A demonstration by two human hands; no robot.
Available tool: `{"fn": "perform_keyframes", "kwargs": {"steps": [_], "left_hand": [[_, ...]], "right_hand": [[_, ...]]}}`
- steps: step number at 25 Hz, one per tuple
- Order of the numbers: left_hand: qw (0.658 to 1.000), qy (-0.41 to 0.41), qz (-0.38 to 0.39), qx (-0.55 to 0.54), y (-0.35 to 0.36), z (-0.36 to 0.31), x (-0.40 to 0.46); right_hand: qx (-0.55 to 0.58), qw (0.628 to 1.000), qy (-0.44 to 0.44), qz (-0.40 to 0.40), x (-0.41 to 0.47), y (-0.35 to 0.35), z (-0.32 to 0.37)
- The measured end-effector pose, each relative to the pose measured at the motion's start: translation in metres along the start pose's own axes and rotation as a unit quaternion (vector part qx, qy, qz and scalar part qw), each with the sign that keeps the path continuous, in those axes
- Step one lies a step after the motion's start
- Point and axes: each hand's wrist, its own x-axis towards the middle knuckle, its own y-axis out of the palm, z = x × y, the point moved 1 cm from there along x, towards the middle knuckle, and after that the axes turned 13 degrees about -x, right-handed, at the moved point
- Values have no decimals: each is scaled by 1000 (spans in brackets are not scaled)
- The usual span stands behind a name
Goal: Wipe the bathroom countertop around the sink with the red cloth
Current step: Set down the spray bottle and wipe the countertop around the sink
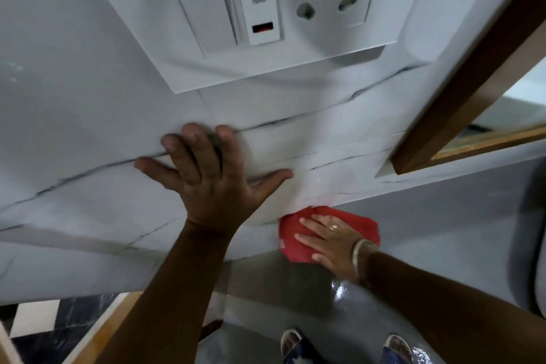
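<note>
The red cloth (362, 224) lies flat on the grey countertop (443, 233), right where the counter meets the white veined wall (74, 127). My right hand (331, 242), with a ring and a bangle, presses palm-down on the cloth with fingers stretched toward the wall. My left hand (212, 180) rests flat against the wall above and to the left, fingers spread, holding nothing. A rounded pale shape at the far right edge looks like the sink rim (531, 245); most of it is out of frame.
A white switch and socket plate (266, 9) sits on the wall just above my left hand. A mirror with a wooden frame (472, 68) hangs at the upper right. My feet (295, 346) and a black-and-white tiled floor (44, 322) show below.
</note>
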Motion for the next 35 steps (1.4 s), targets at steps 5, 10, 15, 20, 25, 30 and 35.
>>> {"fn": "perform_keyframes", "kwargs": {"steps": [5,10,15,20,25,30,35], "left_hand": [[1000,-15,-7,10,2,0,0],[1000,-11,-6,1,3,0,-4],[1000,-4,-12,8,3,2,-5],[1000,-13,-8,-2,1,0,-5],[1000,-16,-2,-14,0,1,-6],[1000,-14,-9,-16,3,2,-7],[1000,-11,25,-15,-3,4,-10]], "right_hand": [[22,976,212,47,-145,36,-83],[-23,994,106,4,-51,15,-19],[2,999,-50,-21,35,2,19],[16,986,168,-9,-105,42,-53],[89,803,587,56,-149,46,-27],[40,953,298,40,-6,0,45],[-36,995,97,-4,-87,32,12]]}}
